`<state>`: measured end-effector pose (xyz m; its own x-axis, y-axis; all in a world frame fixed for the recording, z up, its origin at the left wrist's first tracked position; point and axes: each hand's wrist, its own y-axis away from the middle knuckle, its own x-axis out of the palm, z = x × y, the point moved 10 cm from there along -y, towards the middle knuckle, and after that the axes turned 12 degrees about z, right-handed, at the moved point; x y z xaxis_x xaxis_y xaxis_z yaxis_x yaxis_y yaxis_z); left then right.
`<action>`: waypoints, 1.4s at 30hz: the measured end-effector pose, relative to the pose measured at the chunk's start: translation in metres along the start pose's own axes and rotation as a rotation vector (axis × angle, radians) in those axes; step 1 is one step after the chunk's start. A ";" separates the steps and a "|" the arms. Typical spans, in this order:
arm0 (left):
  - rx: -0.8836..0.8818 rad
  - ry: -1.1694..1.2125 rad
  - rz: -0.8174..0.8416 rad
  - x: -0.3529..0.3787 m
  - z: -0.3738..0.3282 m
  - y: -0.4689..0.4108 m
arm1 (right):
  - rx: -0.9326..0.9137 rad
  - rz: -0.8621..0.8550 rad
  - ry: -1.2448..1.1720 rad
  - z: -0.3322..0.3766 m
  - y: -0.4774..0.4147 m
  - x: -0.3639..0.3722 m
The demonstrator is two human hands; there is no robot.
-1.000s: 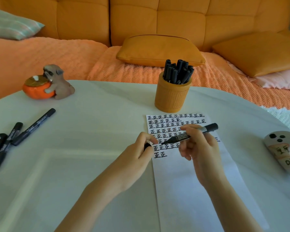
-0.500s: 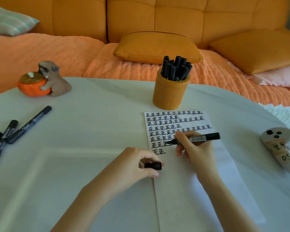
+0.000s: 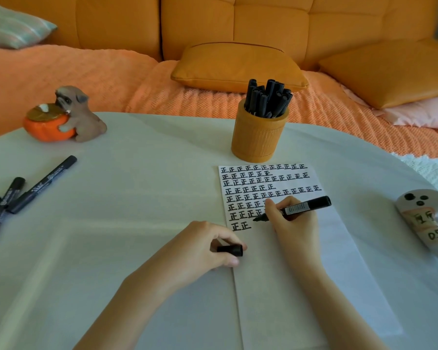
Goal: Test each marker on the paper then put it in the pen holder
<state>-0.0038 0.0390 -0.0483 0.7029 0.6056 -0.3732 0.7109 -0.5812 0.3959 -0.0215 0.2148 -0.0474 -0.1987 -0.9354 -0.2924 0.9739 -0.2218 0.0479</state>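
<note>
Black marker, cap off, on paper.
Tip meets the half-written sheet; orange pen holder beyond, full of markers.

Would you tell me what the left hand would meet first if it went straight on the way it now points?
Probably the right hand, gripping a black marker. Only bare white paper sheet lies between it and the left hand, which holds the black cap; height is unclear.
</note>
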 end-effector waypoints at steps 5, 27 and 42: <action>-0.005 -0.030 -0.004 0.000 0.000 -0.001 | -0.018 0.011 0.015 0.003 0.001 0.002; -0.001 -0.069 0.002 0.000 0.000 -0.002 | 0.007 -0.048 0.086 0.002 0.001 -0.002; -0.006 -0.075 0.005 0.000 0.000 -0.003 | 0.023 0.001 0.111 0.002 0.002 0.002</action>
<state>-0.0059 0.0407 -0.0495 0.7067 0.5595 -0.4331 0.7071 -0.5809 0.4032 -0.0207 0.2117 -0.0457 -0.1833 -0.8997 -0.3962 0.9710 -0.2287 0.0701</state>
